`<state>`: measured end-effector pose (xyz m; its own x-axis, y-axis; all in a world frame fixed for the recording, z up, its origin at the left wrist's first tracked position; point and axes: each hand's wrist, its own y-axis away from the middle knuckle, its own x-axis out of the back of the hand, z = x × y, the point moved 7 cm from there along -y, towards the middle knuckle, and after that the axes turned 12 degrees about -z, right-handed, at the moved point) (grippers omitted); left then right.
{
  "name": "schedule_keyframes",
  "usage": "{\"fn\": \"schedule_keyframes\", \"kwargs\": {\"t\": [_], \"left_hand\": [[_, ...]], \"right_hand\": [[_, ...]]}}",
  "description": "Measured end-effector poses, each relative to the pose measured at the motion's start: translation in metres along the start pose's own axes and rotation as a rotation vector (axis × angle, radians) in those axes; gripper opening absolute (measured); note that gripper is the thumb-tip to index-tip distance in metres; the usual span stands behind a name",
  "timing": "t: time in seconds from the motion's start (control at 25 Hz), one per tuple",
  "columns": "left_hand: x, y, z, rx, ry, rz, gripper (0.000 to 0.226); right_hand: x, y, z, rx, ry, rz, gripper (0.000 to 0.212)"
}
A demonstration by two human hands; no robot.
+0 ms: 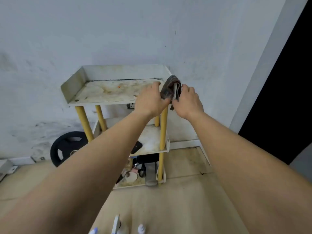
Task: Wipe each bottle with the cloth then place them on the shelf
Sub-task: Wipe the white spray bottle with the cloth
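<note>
Gripping the dark cloth (168, 89) in our left hand (150, 100), we curl our right hand (188, 101) round a pale bottle (176, 92) half wrapped in it, over the shelf's (74, 85) right front corner. More bottles (141, 228) stand on the floor (185, 200).

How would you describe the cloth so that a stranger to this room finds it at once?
Find the white shelf with yellow legs against the wall. At the right corner of its top tray, the left hand and right hand meet. The cloth is the dark, striped bundle between them, against a pale bottle; nothing else there is fabric.
</note>
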<state>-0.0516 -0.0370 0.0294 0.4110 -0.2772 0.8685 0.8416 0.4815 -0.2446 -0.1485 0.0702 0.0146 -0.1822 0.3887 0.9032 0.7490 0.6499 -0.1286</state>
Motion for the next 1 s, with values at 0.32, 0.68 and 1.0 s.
{"fn": "schedule_keyframes", "kwargs": {"t": [0.32, 0.68, 1.0], "left_hand": [[0.011, -0.009, -0.001, 0.038, 0.331, 0.133, 0.011], [0.087, 0.145, -0.026, 0.204, 0.713, 0.047, 0.015], [0.095, 0.310, -0.083, 0.416, 0.745, -0.076, 0.018]], "right_hand": [[0.015, -0.004, 0.010, -0.019, -0.402, 0.335, 0.015], [0.016, 0.131, -0.062, 0.170, -0.640, -0.004, 0.007], [-0.070, 0.291, -0.141, 0.178, -0.847, -0.340, 0.027]]}}
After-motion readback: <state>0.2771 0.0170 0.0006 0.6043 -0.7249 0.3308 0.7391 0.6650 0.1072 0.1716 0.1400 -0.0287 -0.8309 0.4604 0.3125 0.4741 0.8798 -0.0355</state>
